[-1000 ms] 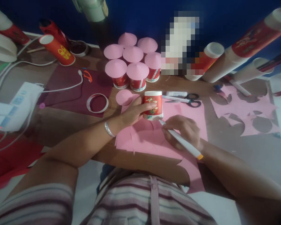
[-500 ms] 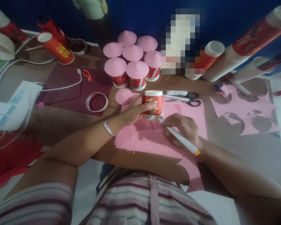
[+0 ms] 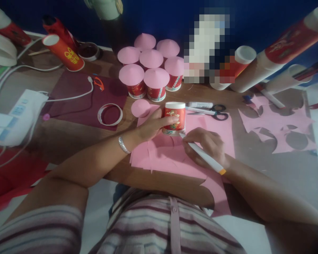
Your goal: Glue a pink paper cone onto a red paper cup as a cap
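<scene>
My left hand (image 3: 152, 126) is wrapped round a short cardboard tube (image 3: 175, 114) covered in red patterned paper, its thumb across the front. The tube stands upright above the pink paper sheets (image 3: 159, 158), with a white band and coloured marks at its lower edge. My right hand (image 3: 205, 144) grips a white marker pen (image 3: 209, 158) with a yellow end, its tip at the tube's bottom right edge. Beyond the tube stand several red tubes topped with pink paper cones (image 3: 156, 77). A pink paper disc (image 3: 140, 108) lies left of the tube.
Scissors (image 3: 219, 114) and a white glue stick (image 3: 200, 104) lie behind the tube. Cut-out pink paper (image 3: 281, 130) spreads at right. A tape roll (image 3: 110, 114), an orange tube (image 3: 63, 53), cables and a white box (image 3: 18, 116) are at left. Long tubes (image 3: 283, 49) lean at back right.
The view has shifted very slightly. Both hands keep their hold on the tube and the marker, with the pen tip still at the tube's lower edge.
</scene>
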Tool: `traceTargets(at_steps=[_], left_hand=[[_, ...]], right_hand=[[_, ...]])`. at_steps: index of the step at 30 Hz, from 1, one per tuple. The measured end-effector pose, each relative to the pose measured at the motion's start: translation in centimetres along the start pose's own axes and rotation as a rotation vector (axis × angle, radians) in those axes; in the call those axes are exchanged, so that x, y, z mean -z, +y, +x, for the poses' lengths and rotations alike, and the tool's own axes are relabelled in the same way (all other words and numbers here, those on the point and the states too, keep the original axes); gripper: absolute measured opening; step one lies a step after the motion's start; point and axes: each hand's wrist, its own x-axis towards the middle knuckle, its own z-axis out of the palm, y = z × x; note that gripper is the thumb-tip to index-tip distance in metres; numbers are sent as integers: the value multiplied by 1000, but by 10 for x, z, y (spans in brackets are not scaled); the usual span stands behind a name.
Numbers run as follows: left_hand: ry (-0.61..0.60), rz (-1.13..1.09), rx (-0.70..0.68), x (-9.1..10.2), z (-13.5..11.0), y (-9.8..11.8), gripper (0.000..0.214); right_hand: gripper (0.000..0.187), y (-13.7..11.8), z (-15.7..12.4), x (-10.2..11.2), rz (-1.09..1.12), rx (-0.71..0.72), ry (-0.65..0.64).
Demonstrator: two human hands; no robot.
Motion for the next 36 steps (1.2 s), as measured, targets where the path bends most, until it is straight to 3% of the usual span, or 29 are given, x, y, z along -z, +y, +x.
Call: traceTargets(at_steps=[21, 36], left_hand=[[-87, -11, -35, 3, 2, -3, 36], [-21, 21, -30, 8, 2, -8, 41]], right_hand=[[20, -2, 2, 3, -24, 24, -3], [20, 1, 0, 2, -17, 60, -8]])
